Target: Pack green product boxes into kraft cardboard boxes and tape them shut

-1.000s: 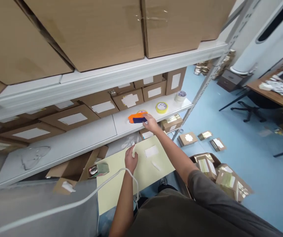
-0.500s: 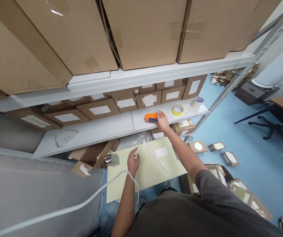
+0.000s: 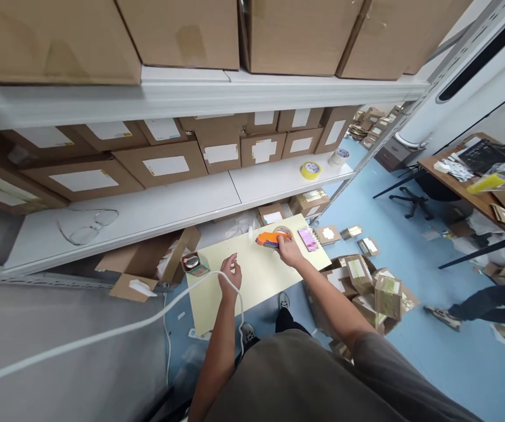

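Note:
My right hand (image 3: 290,251) grips an orange tape dispenser (image 3: 267,239), which has dark blue parts and a roll of tape. It is held over the pale yellow tabletop (image 3: 264,276). A phone with a pinkish screen (image 3: 308,239) lies to the right of this hand. My left hand (image 3: 229,279) is over the left part of the tabletop, fingers curved and apart, holding nothing I can see. A white cable (image 3: 146,313) crosses the view in front of the left wrist. Left of that hand stands a small green box (image 3: 198,268) with a round, shiny thing in it.
A white shelf (image 3: 182,200) runs behind the table, bearing labelled cartons (image 3: 166,166), glasses (image 3: 87,225), a yellow tape roll (image 3: 310,170) and a white roll (image 3: 339,156). Small boxes (image 3: 388,296) are piled at right. Another person's leg (image 3: 490,305) shows at far right.
My right hand has brought the tape dispenser from the shelf down over the tabletop. The left hand stays beside the green box. The view has shifted, showing more of the right side.

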